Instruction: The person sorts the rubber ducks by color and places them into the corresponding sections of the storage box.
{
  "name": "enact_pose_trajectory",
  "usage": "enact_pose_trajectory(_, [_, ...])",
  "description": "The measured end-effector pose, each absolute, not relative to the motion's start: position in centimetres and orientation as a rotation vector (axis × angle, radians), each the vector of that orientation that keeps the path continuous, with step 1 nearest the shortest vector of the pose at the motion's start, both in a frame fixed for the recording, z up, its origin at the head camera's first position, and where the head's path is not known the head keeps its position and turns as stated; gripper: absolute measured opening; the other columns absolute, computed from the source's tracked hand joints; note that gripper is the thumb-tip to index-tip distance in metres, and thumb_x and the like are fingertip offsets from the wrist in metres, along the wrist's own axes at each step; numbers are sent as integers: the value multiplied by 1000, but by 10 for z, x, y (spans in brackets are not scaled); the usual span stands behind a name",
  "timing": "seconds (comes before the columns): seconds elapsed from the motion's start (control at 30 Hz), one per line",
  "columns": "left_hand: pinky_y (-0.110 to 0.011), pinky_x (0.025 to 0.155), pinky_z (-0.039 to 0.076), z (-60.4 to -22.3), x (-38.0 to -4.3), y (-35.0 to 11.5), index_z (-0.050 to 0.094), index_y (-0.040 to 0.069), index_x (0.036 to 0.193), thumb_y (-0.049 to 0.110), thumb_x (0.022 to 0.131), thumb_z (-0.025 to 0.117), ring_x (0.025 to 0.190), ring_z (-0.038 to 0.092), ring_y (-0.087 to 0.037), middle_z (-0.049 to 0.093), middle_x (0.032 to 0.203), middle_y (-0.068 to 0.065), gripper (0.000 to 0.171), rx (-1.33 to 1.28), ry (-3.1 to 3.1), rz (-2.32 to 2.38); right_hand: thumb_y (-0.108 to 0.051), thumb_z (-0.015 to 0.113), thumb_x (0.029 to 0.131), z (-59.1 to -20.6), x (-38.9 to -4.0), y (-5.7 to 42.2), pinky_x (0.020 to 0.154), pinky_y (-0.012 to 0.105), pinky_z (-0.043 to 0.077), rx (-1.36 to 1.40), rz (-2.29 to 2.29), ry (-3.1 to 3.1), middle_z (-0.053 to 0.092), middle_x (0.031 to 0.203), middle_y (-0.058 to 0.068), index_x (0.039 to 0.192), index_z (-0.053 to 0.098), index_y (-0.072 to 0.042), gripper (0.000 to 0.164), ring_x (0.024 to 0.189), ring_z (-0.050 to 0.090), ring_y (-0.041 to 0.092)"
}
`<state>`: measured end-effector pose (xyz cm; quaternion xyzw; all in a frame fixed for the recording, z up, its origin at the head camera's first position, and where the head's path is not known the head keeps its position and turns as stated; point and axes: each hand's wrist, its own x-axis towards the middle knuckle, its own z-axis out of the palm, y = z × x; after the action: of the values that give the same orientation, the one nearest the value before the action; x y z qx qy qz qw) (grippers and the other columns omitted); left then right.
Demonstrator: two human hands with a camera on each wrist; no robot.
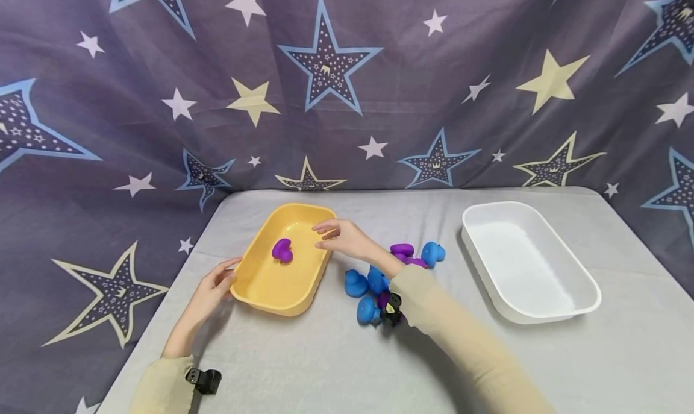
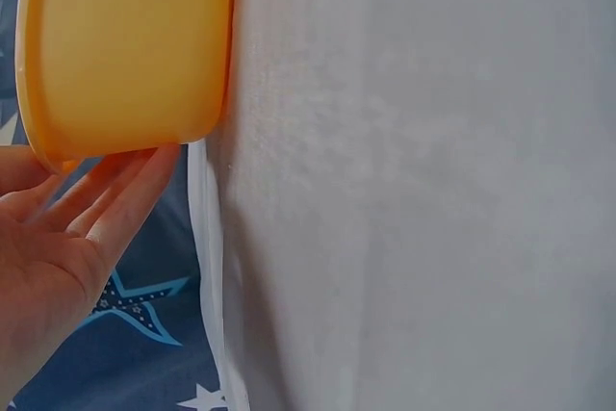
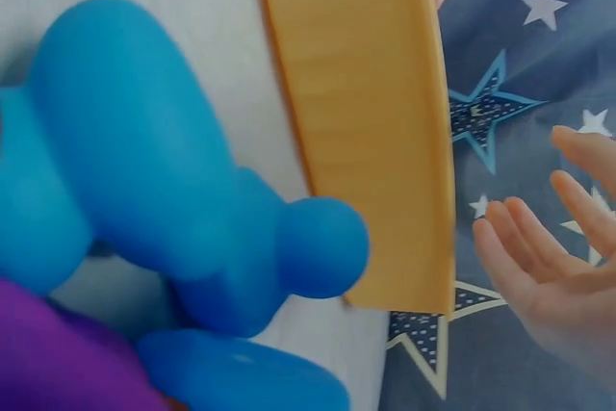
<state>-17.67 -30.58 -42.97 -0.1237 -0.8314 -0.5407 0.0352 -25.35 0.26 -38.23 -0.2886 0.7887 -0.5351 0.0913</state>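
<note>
My left hand is at the left side of a yellow tray, its fairly straight fingers touching the outer wall near the rim. Inside the tray lies one purple rubber toy, perhaps a duck. Over the tray's right rim hovers my right hand, fingers spread and loosely bent, nothing between them. Beneath the right forearm is a group of blue rubber ducks and purple toys; the sleeve and wrist camera hide part of it.
A white tray stands on the right of the table, which has a pale grey cloth. One blue duck sits at the group's right end. Behind hangs a dark star-patterned curtain.
</note>
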Motion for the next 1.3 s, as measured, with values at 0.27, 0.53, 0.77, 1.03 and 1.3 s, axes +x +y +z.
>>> enact_pose_trajectory(0.27, [-24,59,51,-430,-177,-306,35,-17,123,0,93,37,79,58,-5,49,103,-39,34,-387,-2548,-1662,-6,62,81,-373,-244,13,80,24,46,-991,-1585,2328,59,110,17,111,57,4,32,98,56,31])
enact_pose_trajectory(0.53, [-25,56,50,-429,-177,-306,36,-16,123,1,93,38,75,57,-5,52,101,-35,34,-369,-2565,-1634,-7,61,82,-365,-233,28,81,25,47,-948,-1536,2350,59,109,13,112,57,1,32,97,56,25])
enact_pose_trajectory(0.77, [-25,56,50,-427,-176,-306,36,-16,122,1,93,38,76,58,-6,53,101,-33,34,-375,-2562,-1643,-2,59,82,-362,-224,41,83,33,46,-1013,-1551,2329,58,109,20,113,56,5,32,97,56,28])
enact_pose_trajectory(1.03, [-23,58,50,-429,-177,-306,35,-16,124,1,93,37,77,58,-5,49,104,-38,35,-371,-2564,-1668,-9,60,83,-358,-211,55,86,36,44,-1065,-1477,2360,59,110,14,114,55,3,34,98,55,25])
enact_pose_trajectory(1.3, [-24,59,50,-428,-177,-305,35,-15,124,2,93,37,78,58,-6,50,104,-37,36,-357,-2570,-1669,-13,60,84,-357,-198,69,88,36,43,-1093,-1404,2382,59,112,8,115,56,-2,34,99,55,22])
